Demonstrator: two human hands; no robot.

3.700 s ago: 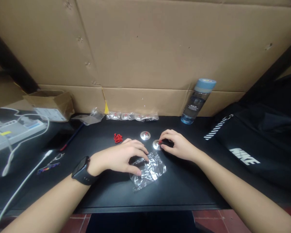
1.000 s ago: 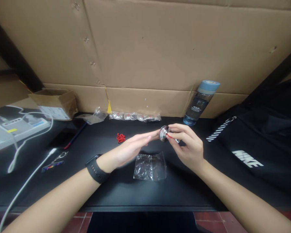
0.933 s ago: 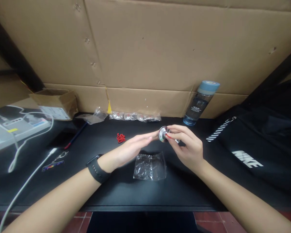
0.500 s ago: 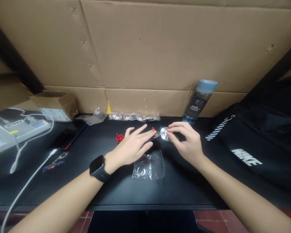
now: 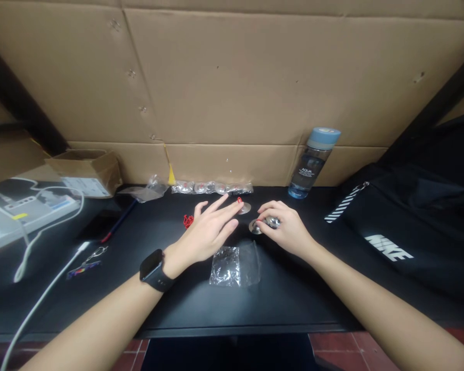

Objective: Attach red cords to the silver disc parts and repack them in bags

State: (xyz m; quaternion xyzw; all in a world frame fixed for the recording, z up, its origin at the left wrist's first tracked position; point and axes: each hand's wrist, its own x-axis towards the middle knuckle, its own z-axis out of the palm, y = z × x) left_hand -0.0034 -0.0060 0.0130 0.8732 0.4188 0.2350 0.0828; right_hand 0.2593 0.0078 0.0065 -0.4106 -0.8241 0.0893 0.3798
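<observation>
My left hand has its fingers spread over the table. Its fingertips reach the red loop of a silver finger cymbal, which lies just beyond them. Opposite it, my right hand pinches the red loop of another finger cymbal, low over the table. More shiny metal, seemingly another finger cymbal, shows under the right fingers, partly hidden. Beside the left hand lies a red cord bundle. An open clear plastic bag rests in front of both hands.
Along the cardboard wall lie several wrapped finger cymbals. A water bottle stands at the back right, left of a black bag. On the left are a power strip, a small box, a phone and a white cable.
My right hand has moved the pinched finger cymbal slightly down, nearer me, and tilted it. It now stands farther from the cymbal by my left hand. The view has shifted slightly.
</observation>
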